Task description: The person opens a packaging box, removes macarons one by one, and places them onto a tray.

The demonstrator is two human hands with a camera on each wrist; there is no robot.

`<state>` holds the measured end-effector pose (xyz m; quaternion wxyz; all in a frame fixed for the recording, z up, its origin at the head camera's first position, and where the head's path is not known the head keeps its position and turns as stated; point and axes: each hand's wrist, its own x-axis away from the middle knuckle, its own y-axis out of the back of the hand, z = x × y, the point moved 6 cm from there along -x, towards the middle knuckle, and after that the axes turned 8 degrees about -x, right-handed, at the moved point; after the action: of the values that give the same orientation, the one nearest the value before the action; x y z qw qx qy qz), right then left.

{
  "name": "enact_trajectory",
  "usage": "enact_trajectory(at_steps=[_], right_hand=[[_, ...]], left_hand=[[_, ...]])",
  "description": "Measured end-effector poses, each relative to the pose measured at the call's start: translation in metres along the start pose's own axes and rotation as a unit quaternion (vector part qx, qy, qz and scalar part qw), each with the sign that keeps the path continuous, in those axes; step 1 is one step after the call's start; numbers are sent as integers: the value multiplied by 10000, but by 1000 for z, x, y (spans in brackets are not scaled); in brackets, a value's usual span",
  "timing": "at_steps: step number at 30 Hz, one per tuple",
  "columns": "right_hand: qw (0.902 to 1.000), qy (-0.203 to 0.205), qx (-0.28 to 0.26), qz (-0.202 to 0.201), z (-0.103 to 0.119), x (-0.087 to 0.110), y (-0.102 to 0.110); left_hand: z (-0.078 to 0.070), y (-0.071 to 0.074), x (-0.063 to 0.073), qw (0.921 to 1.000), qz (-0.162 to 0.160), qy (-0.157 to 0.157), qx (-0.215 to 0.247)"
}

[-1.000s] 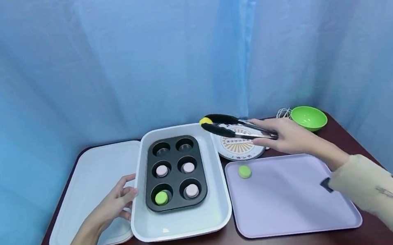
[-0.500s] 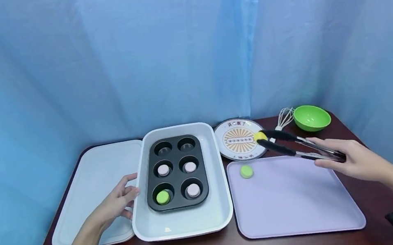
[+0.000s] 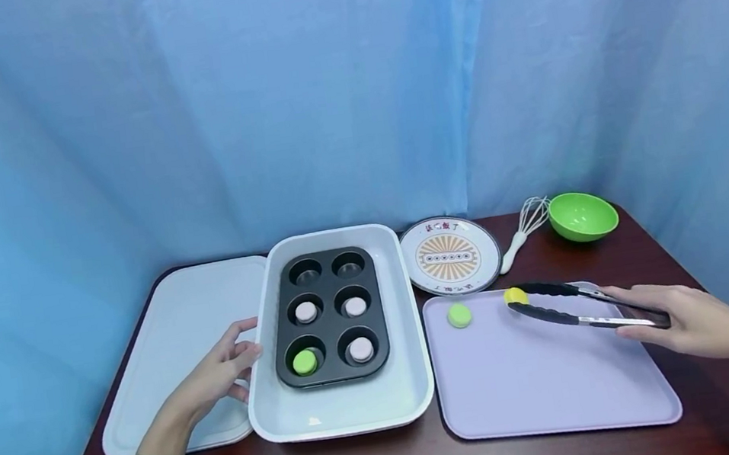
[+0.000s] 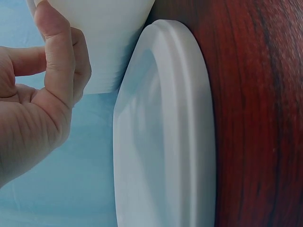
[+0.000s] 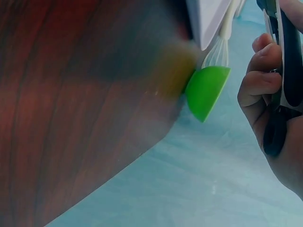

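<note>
A yellow macaron [image 3: 515, 295] is noted as small, round and bright. It is found between the tips of a pair of tongs [image 3: 545, 313], over the rear part of a purple tray [image 3: 551, 387], well to the right of the white basin [image 3: 334, 414]. Whether the tray is touched by it cannot be told. The tongs are seen to have black tips and shiny metal arms, set slantwise with the tips toward the basin.

The tongs are gripped near their hinged end by the right hand [image 3: 683, 312], with bent fingers visible round the handle in the right wrist view. This hand is placed farther from the basin than the yellow macaron is. The left hand [image 3: 219, 368] is positioned at the basin's left side; its fingers are loosely bent, with fingertips rested against the rim. The yellow macaron is thus located between the two hands, nearer the right.

Inside the basin, a dark muffin pan [image 3: 329, 320] is recorded, with a green macaron [image 3: 304, 363] and three pale pink macarons [image 3: 361, 349] seated in its cups.
</note>
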<state>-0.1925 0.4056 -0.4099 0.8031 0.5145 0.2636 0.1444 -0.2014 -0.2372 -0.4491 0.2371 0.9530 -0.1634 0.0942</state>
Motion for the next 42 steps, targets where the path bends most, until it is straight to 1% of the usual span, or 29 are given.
enact_trajectory(at_steps=[6, 13, 20, 23, 29, 32, 35, 37, 39, 42], right_hand=[[9998, -137, 84, 129, -3, 4, -4], [9996, 63, 281, 51, -4, 5, -6], [9999, -83, 36, 79, -4, 7, -6], [9999, -91, 25, 87, -3, 8, -6], [9999, 100, 23, -9, 1, 5, -3], [9994, 276, -173, -65, 11, -5, 2], [9988, 375, -303, -95, 29, -24, 9], [9990, 360, -230, -140, 47, -40, 13], [9991, 384, -106, -117, 70, -58, 16], [9982, 602, -23, -10, 108, -87, 16]], left_hand=[[0, -1, 0, 10000, 19, -49, 4], [-1, -1, 1, 10000, -25, -48, -41], [-2, 0, 2, 10000, -54, -2, -14], [-3, 0, 3, 10000, -26, -31, -5], [-3, -2, 1, 10000, 13, -66, -23], [-3, -2, 1, 10000, 22, -59, -28], [-2, -2, 0, 10000, -2, -14, -19], [-3, -1, 0, 10000, -9, -20, -28], [-2, -1, 0, 10000, -21, -19, -35], [-2, 0, 0, 10000, -34, -15, -25]])
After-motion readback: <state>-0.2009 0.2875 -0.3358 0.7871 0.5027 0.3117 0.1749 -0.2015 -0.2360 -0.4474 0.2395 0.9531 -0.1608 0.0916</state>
